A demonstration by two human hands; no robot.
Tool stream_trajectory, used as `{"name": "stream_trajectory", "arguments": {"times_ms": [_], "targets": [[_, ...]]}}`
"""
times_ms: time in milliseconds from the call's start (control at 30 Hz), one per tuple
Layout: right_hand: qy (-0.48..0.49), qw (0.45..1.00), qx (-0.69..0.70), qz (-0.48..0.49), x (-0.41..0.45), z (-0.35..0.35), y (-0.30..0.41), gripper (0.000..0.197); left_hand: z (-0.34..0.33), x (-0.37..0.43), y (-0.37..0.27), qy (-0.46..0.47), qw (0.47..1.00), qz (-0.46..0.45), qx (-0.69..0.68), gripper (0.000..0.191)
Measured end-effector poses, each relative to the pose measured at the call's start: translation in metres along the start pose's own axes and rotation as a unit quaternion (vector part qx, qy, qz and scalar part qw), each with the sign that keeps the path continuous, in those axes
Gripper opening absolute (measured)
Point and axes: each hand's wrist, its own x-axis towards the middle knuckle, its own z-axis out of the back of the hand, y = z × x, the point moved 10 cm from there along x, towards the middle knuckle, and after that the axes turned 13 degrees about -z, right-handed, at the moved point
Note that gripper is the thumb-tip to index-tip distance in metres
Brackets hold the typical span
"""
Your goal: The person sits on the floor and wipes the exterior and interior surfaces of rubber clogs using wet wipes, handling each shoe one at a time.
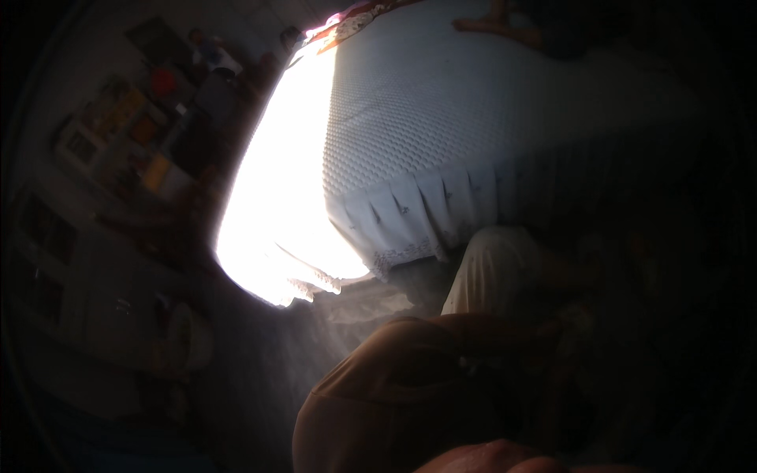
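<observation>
My left forearm (491, 328), in front of a brown sleeve (378, 360), reaches right into deep shadow. My left hand (553, 328) shows only faintly near a dim pale thing (582, 319). Whether the hand grips that thing cannot be made out. Darkness hides my right hand. Beyond the arm, a knee in pale cloth (494, 260) rises beside a bed with a light quilted bedspread (402, 130). Its pleated skirt (408, 213) hangs down and ends in a patterned border. A blurred patch of skin (491, 458) crosses the bottom edge.
Glaring light whitens the left part of the bedspread. Another person's hand (479, 25) rests on the bed at the top. Patterned cloth (355, 26) lies at its far edge. Cluttered shelving (124, 136) and a round red object (164, 81) stand left. A pale tub-like container (192, 337) sits lower left.
</observation>
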Motion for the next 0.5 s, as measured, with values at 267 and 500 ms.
{"name": "stream_trajectory", "arguments": {"times_ms": [267,500], "targets": [[0.001,1.0,-0.007,0.008,-0.003,0.0027,0.004,0.057,0.0006,0.001,0.0016,0.001,1.0,-0.003,-0.001,0.049],[0.003,1.0,-0.015,0.011,-0.0067,0.0042,0.0051,0.057,0.0069,-0.0039,0.0037,-0.003,1.0,-0.001,-0.001,0.05]]}}
